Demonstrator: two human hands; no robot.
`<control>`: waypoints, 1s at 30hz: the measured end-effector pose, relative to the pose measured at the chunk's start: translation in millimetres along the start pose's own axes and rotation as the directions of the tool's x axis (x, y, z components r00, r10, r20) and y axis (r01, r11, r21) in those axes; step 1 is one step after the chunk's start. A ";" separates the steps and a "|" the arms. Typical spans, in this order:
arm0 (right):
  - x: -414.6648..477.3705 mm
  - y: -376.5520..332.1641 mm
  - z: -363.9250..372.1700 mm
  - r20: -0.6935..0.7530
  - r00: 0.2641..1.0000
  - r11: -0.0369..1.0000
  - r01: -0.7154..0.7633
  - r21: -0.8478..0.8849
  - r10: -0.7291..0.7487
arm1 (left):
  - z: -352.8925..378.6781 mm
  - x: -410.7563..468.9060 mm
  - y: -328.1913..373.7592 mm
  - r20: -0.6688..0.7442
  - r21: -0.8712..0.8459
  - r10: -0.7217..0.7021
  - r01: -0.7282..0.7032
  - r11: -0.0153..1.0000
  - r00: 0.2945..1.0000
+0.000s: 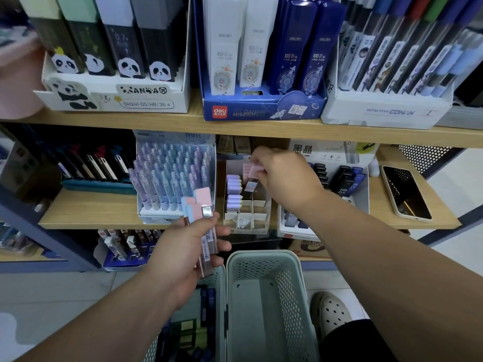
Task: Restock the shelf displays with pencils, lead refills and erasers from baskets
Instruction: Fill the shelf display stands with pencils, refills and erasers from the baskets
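Stationery shop: wooden shelves point(162, 121) with priced lead-refill display boxes point(264, 111).

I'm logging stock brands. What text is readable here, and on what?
"SH241-05|HB|36": panda box
"deli": blue box
"DETECTIVE CONAN": white box
"100": blue cases
"0.7": dark case
"mm": pencil display
"HB 05": black refills
Barcode print on the held refills in the left hand: too small to read.
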State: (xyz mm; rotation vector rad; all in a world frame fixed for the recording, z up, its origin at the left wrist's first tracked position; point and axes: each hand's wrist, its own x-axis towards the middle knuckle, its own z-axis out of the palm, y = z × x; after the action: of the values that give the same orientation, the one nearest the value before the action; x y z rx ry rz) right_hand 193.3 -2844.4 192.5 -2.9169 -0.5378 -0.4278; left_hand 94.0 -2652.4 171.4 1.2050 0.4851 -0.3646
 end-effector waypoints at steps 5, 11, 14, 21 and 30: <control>-1.1 -3.0 1.3 0.027 0.999 0.999 0.030 -0.026 -0.030 | -0.7 0.7 -0.7 0.002 -0.005 0.002 -0.002 1.000 1.000; -2.4 -6.3 8.2 0.008 0.999 0.999 0.038 -0.011 -0.038 | -1.7 0.5 -2.2 0.011 0.002 0.003 -0.003 1.000 1.000; -2.3 -5.6 10.0 -0.020 0.999 0.999 0.034 0.013 -0.033 | -2.2 0.1 -2.0 0.017 0.000 -0.002 0.002 1.000 1.000; -1.9 -5.3 9.9 -0.004 0.999 0.997 0.034 0.069 -0.034 | -0.8 -1.3 -0.9 0.032 -0.007 -0.012 0.012 1.000 0.999; -1.6 -2.5 6.3 0.060 0.997 0.992 0.044 0.122 -0.051 | 0.9 -1.6 -1.6 0.045 0.002 -0.012 0.012 1.000 0.999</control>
State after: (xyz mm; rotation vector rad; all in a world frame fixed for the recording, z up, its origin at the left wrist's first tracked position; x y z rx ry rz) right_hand 192.5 -2841.5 186.2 -2.8142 -0.6206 -0.2986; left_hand 91.9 -2653.8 171.2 1.1932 0.4529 -0.4016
